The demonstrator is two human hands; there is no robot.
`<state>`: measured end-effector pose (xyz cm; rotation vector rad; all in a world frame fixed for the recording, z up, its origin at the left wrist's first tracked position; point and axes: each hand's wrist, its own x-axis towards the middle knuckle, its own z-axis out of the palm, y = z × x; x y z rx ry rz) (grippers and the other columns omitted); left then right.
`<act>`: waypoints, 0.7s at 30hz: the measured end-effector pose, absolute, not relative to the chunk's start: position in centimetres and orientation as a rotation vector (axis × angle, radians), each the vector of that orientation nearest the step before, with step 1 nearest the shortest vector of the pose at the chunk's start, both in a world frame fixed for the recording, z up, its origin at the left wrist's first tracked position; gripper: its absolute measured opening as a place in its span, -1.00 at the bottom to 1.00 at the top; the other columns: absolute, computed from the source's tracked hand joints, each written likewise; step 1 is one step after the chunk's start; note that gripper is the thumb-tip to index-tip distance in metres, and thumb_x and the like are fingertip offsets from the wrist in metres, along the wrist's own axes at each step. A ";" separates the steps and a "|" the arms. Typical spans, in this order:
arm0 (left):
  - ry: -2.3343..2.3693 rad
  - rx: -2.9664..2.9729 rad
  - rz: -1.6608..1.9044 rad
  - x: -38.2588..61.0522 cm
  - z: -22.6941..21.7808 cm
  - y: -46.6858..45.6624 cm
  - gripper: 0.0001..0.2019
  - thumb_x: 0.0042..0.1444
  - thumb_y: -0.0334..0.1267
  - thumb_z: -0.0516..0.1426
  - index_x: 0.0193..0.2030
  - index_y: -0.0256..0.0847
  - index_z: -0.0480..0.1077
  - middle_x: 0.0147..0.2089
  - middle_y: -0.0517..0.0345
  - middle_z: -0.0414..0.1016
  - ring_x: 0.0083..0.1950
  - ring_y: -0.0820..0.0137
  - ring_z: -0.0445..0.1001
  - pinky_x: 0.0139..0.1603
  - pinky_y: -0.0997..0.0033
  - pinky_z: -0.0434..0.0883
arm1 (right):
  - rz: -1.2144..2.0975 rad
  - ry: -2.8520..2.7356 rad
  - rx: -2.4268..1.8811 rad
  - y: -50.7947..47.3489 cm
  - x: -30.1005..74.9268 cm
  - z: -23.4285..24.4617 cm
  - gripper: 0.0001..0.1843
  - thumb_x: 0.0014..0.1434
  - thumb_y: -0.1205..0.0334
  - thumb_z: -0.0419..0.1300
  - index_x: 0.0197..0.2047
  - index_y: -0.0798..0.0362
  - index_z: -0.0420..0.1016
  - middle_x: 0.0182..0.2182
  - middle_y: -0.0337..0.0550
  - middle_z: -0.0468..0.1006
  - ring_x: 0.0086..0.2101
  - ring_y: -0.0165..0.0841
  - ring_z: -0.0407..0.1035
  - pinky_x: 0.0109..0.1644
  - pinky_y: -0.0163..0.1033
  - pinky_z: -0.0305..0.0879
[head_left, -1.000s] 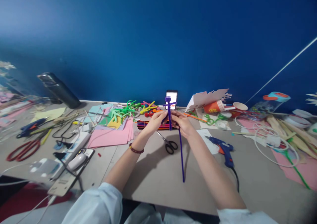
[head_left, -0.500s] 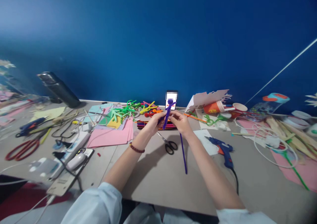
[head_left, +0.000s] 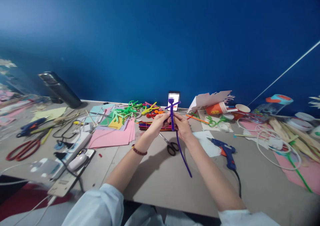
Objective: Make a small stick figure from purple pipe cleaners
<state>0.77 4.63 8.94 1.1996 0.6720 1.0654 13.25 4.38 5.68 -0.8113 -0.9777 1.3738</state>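
Both hands, left (head_left: 159, 122) and right (head_left: 183, 126), have fingertips pinched on the purple figure (head_left: 172, 121), held up over mid-desk and partly blocking the phone (head_left: 176, 106), with a loose purple stem (head_left: 183, 154) hanging below the right. Scissors (head_left: 167, 140) sit under the hands, stem bundle (head_left: 145, 126) behind and partly hidden, pink paper (head_left: 110, 138) and power strip (head_left: 74, 150) left, glue gun (head_left: 228, 150) right, cups (head_left: 216, 109) farther back. Gray desk (head_left: 152, 182), cluttered along the back and both ends; plain blue wall (head_left: 150, 46) behind.

Glare pales the blue wall (head_left: 160, 43) at upper left; edges blur.
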 end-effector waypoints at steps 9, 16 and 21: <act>0.760 1.173 1.142 1.4 7.9 4.9 -0.59 -0.02 0.01 0.13 -0.65 -0.25 0.16 -0.70 0.36 -0.02 -0.68 0.64 -0.06 -0.64 0.54 -0.12 | 1.243 -0.891 -0.798 3.7 12.0 6.4 -0.63 -0.17 0.04 0.32 -0.27 0.04 0.50 -0.60 -0.31 0.43 -0.64 -0.53 0.15 -0.61 -0.40 0.05; 0.817 1.303 1.187 1.5 8.3 4.6 -0.53 -0.02 0.11 0.09 -0.67 -0.24 0.15 -0.71 0.34 -0.01 -0.67 0.61 -0.05 -0.63 0.51 -0.10 | 1.286 -0.783 -0.770 3.5 11.7 6.5 -0.66 -0.20 0.09 0.34 -0.33 0.05 0.48 -0.70 -0.40 0.30 -0.69 -0.57 0.06 -0.67 -0.44 -0.06; 0.860 1.373 1.218 1.3 8.9 4.6 -0.54 -0.04 0.14 0.09 -0.64 -0.25 0.22 -0.69 0.31 0.07 -0.63 0.58 0.01 -0.61 0.49 -0.02 | 1.258 -0.811 -0.796 3.9 12.1 6.2 -0.71 -0.19 0.11 0.34 -0.39 0.05 0.45 -0.71 -0.41 0.28 -0.70 -0.58 0.05 -0.70 -0.45 -0.11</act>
